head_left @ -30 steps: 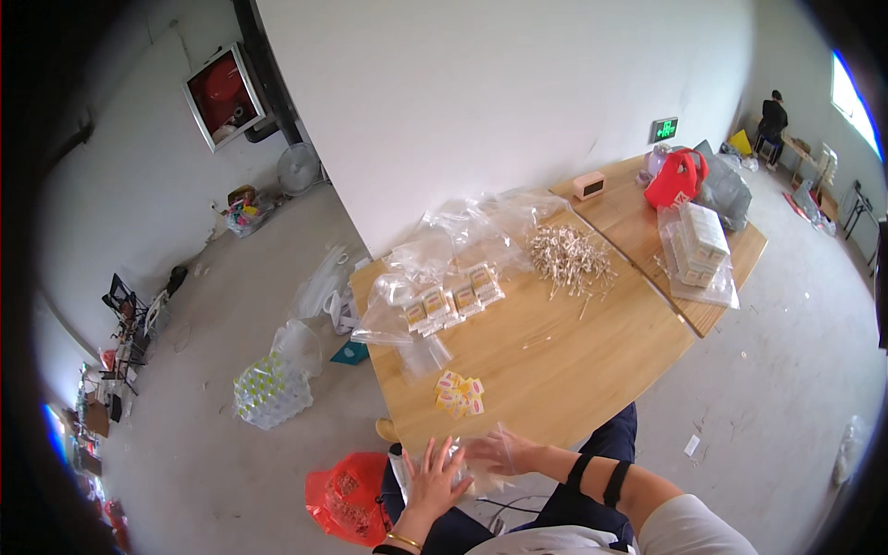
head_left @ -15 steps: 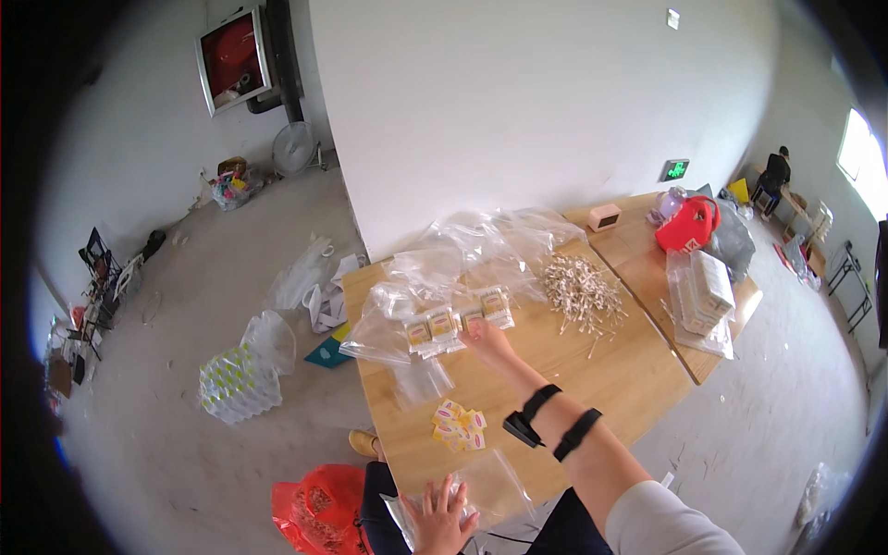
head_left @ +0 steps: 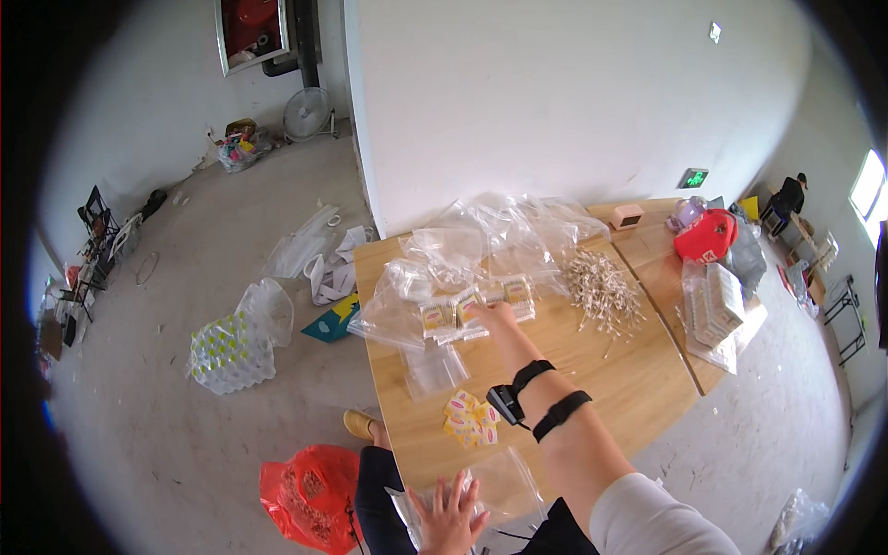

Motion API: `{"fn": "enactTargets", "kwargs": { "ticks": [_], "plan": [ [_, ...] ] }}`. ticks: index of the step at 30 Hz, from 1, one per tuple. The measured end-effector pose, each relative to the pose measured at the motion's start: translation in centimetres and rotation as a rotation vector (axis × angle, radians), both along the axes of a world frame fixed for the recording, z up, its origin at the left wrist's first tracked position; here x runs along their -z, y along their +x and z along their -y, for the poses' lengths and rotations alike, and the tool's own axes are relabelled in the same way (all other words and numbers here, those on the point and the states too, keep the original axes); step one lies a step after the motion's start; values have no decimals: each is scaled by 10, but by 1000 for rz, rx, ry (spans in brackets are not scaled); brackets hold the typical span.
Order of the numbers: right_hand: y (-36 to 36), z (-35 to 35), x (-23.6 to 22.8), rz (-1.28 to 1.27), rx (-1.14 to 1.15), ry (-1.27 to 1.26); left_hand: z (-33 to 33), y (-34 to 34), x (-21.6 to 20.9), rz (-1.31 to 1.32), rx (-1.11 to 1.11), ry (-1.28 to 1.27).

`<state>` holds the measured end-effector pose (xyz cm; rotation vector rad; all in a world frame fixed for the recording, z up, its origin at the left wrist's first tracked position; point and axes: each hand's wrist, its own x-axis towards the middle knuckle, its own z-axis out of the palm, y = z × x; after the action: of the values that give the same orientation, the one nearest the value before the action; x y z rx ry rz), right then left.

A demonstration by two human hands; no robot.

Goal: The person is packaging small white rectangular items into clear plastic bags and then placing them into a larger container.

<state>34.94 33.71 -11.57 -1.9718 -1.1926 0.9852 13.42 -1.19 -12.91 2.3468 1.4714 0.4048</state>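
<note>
My right hand (head_left: 497, 316) reaches over the table, its fingers pinched on a small yellow-and-white packet (head_left: 469, 302) in a row of similar packets. More packets (head_left: 435, 319) lie to its left, and another packet (head_left: 517, 289) shows on its right. Near the table's front edge my left hand (head_left: 450, 516) lies with spread fingers on a clear plastic bag (head_left: 509, 483). Between the hands, a small heap of yellow-and-white cards (head_left: 471, 419) lies on the wood. Some of what the right fingers touch is hidden behind the hand.
Clear bags (head_left: 453, 245) cover the table's back left. A pile of cotton swabs (head_left: 603, 289) lies right of the packets. Farther right are a pink box (head_left: 627, 216), a red bag (head_left: 707, 237) and wrapped packs (head_left: 718, 305). A red plastic bag (head_left: 310, 495) sits on the floor.
My right hand has shifted slightly left and away along the packet row, bringing the pinched packet closer to the left ones. My left hand stays on the bag. The whole view has shifted a little.
</note>
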Motion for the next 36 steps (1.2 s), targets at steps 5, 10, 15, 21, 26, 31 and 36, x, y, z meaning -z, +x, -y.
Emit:
{"fn": "enactTargets", "kwargs": {
  "ticks": [5,10,15,21,26,31,36],
  "plan": [
    [39,72,-1,-113,-22,199,-3,-6,-3,-166,24,112],
    [88,234,-14,257,-173,89,-3,-5,-13,-272,23,176],
    [114,320,19,503,-190,267,-3,-1,-5,-240,27,120],
    [102,338,33,397,-192,379,-1,-2,-6,-249,24,117],
    [76,331,54,-266,-443,-40,1,0,-8,-267,32,122],
    [24,300,68,-539,-604,-305,2,-5,-6,-300,32,132],
    [14,278,99,-959,-818,-359,1,-4,-4,-266,41,114]
  ]
}}
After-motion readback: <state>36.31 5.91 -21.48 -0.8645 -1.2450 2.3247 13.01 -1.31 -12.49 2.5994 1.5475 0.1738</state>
